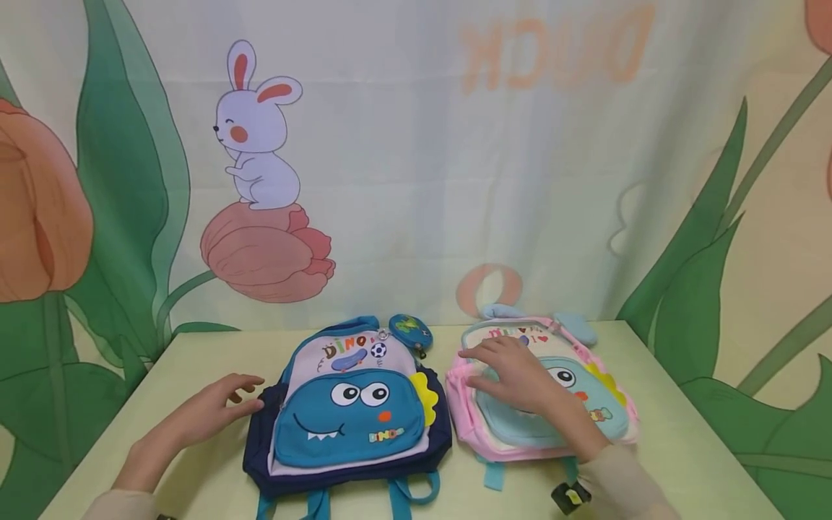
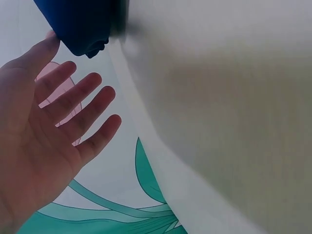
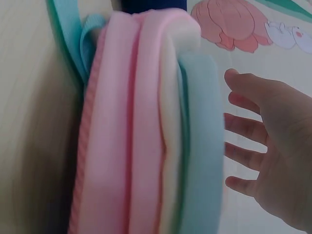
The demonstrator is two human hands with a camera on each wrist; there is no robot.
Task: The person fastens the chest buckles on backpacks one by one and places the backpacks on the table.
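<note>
Two children's backpacks with dinosaur faces lie side by side on the table. The blue backpack (image 1: 351,426) has a white panel lettered DINO, yellow spikes and a small round blue pouch (image 1: 411,331) at its top. My left hand (image 1: 211,412) is at its left side, fingers spread; in the left wrist view the thumb tip overlaps its dark blue corner (image 2: 80,24). The pink and mint backpack (image 1: 520,431) lies to the right. Over its front pocket is my right hand (image 1: 520,375), fingers apart and holding nothing. The right wrist view shows that backpack's thick pink side (image 3: 151,122).
Teal straps (image 1: 398,498) trail from the blue backpack toward the near table edge. A pale yellow-green table (image 1: 669,412) bears both bags. Behind it hangs a curtain (image 1: 403,166) printed with a rabbit and tulips. A black band piece (image 1: 570,497) shows by my right sleeve.
</note>
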